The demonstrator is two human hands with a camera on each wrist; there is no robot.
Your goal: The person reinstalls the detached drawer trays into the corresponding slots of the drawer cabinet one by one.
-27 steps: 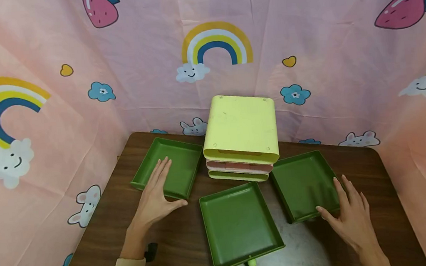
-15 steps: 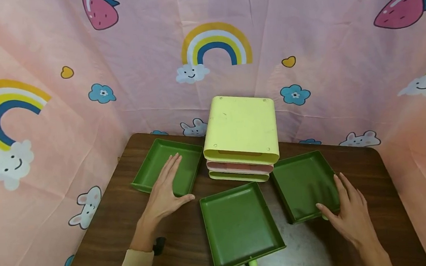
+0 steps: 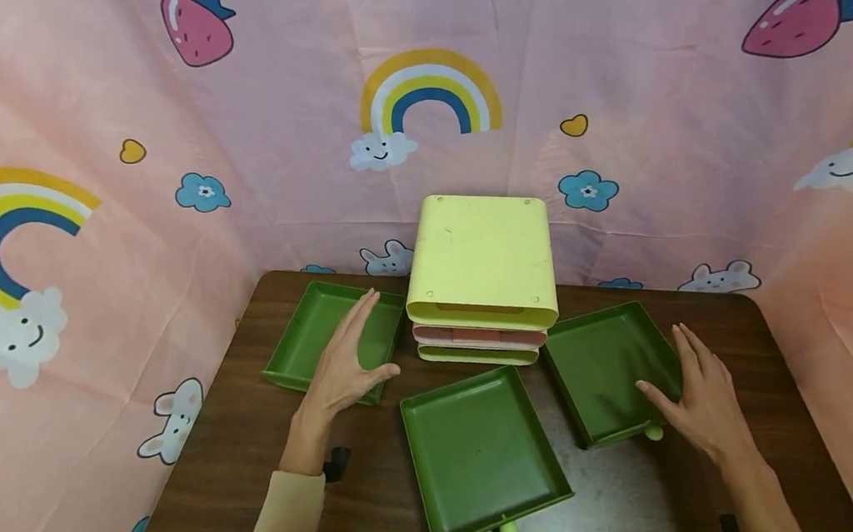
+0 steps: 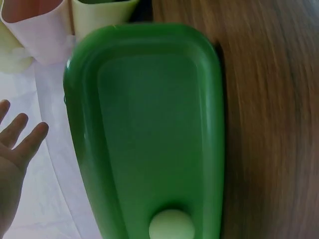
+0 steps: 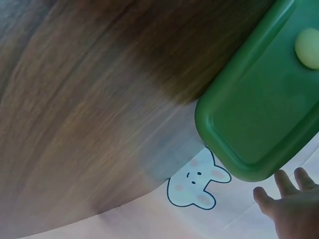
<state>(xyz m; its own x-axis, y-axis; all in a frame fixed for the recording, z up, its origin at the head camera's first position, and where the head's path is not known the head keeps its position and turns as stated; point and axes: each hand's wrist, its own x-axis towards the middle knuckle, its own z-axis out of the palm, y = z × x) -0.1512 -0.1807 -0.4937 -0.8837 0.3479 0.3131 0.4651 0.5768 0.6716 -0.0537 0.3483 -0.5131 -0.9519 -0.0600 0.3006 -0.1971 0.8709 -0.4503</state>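
Observation:
In the head view, my left hand (image 3: 340, 369) hovers above the left green drawer (image 3: 304, 334), fingers straight and thumb spread, holding nothing. Over the outer edge of the right green drawer (image 3: 600, 369) is my right hand (image 3: 708, 398), its fingers spread and nothing gripped. A third green drawer (image 3: 479, 454) lies in front, its light green knob (image 3: 507, 530) facing me. Behind them stands a stack of yellow and pink drawer housings (image 3: 481, 253). The left wrist view has a green drawer front (image 4: 154, 119) close up; the right wrist view shows another drawer front (image 5: 259, 114) near my fingertips (image 5: 286, 181).
The dark wooden table (image 3: 210, 475) bears everything. A pink patterned cloth (image 3: 292, 84) hangs behind and at both sides, close to the table's edges. The left drawer's inner side lies close against the housing stack.
My left hand has moved right and slightly farther away over the left drawer. My right hand has shifted slightly up and right, uncovering the right drawer's knob. The drawers and housings stay put.

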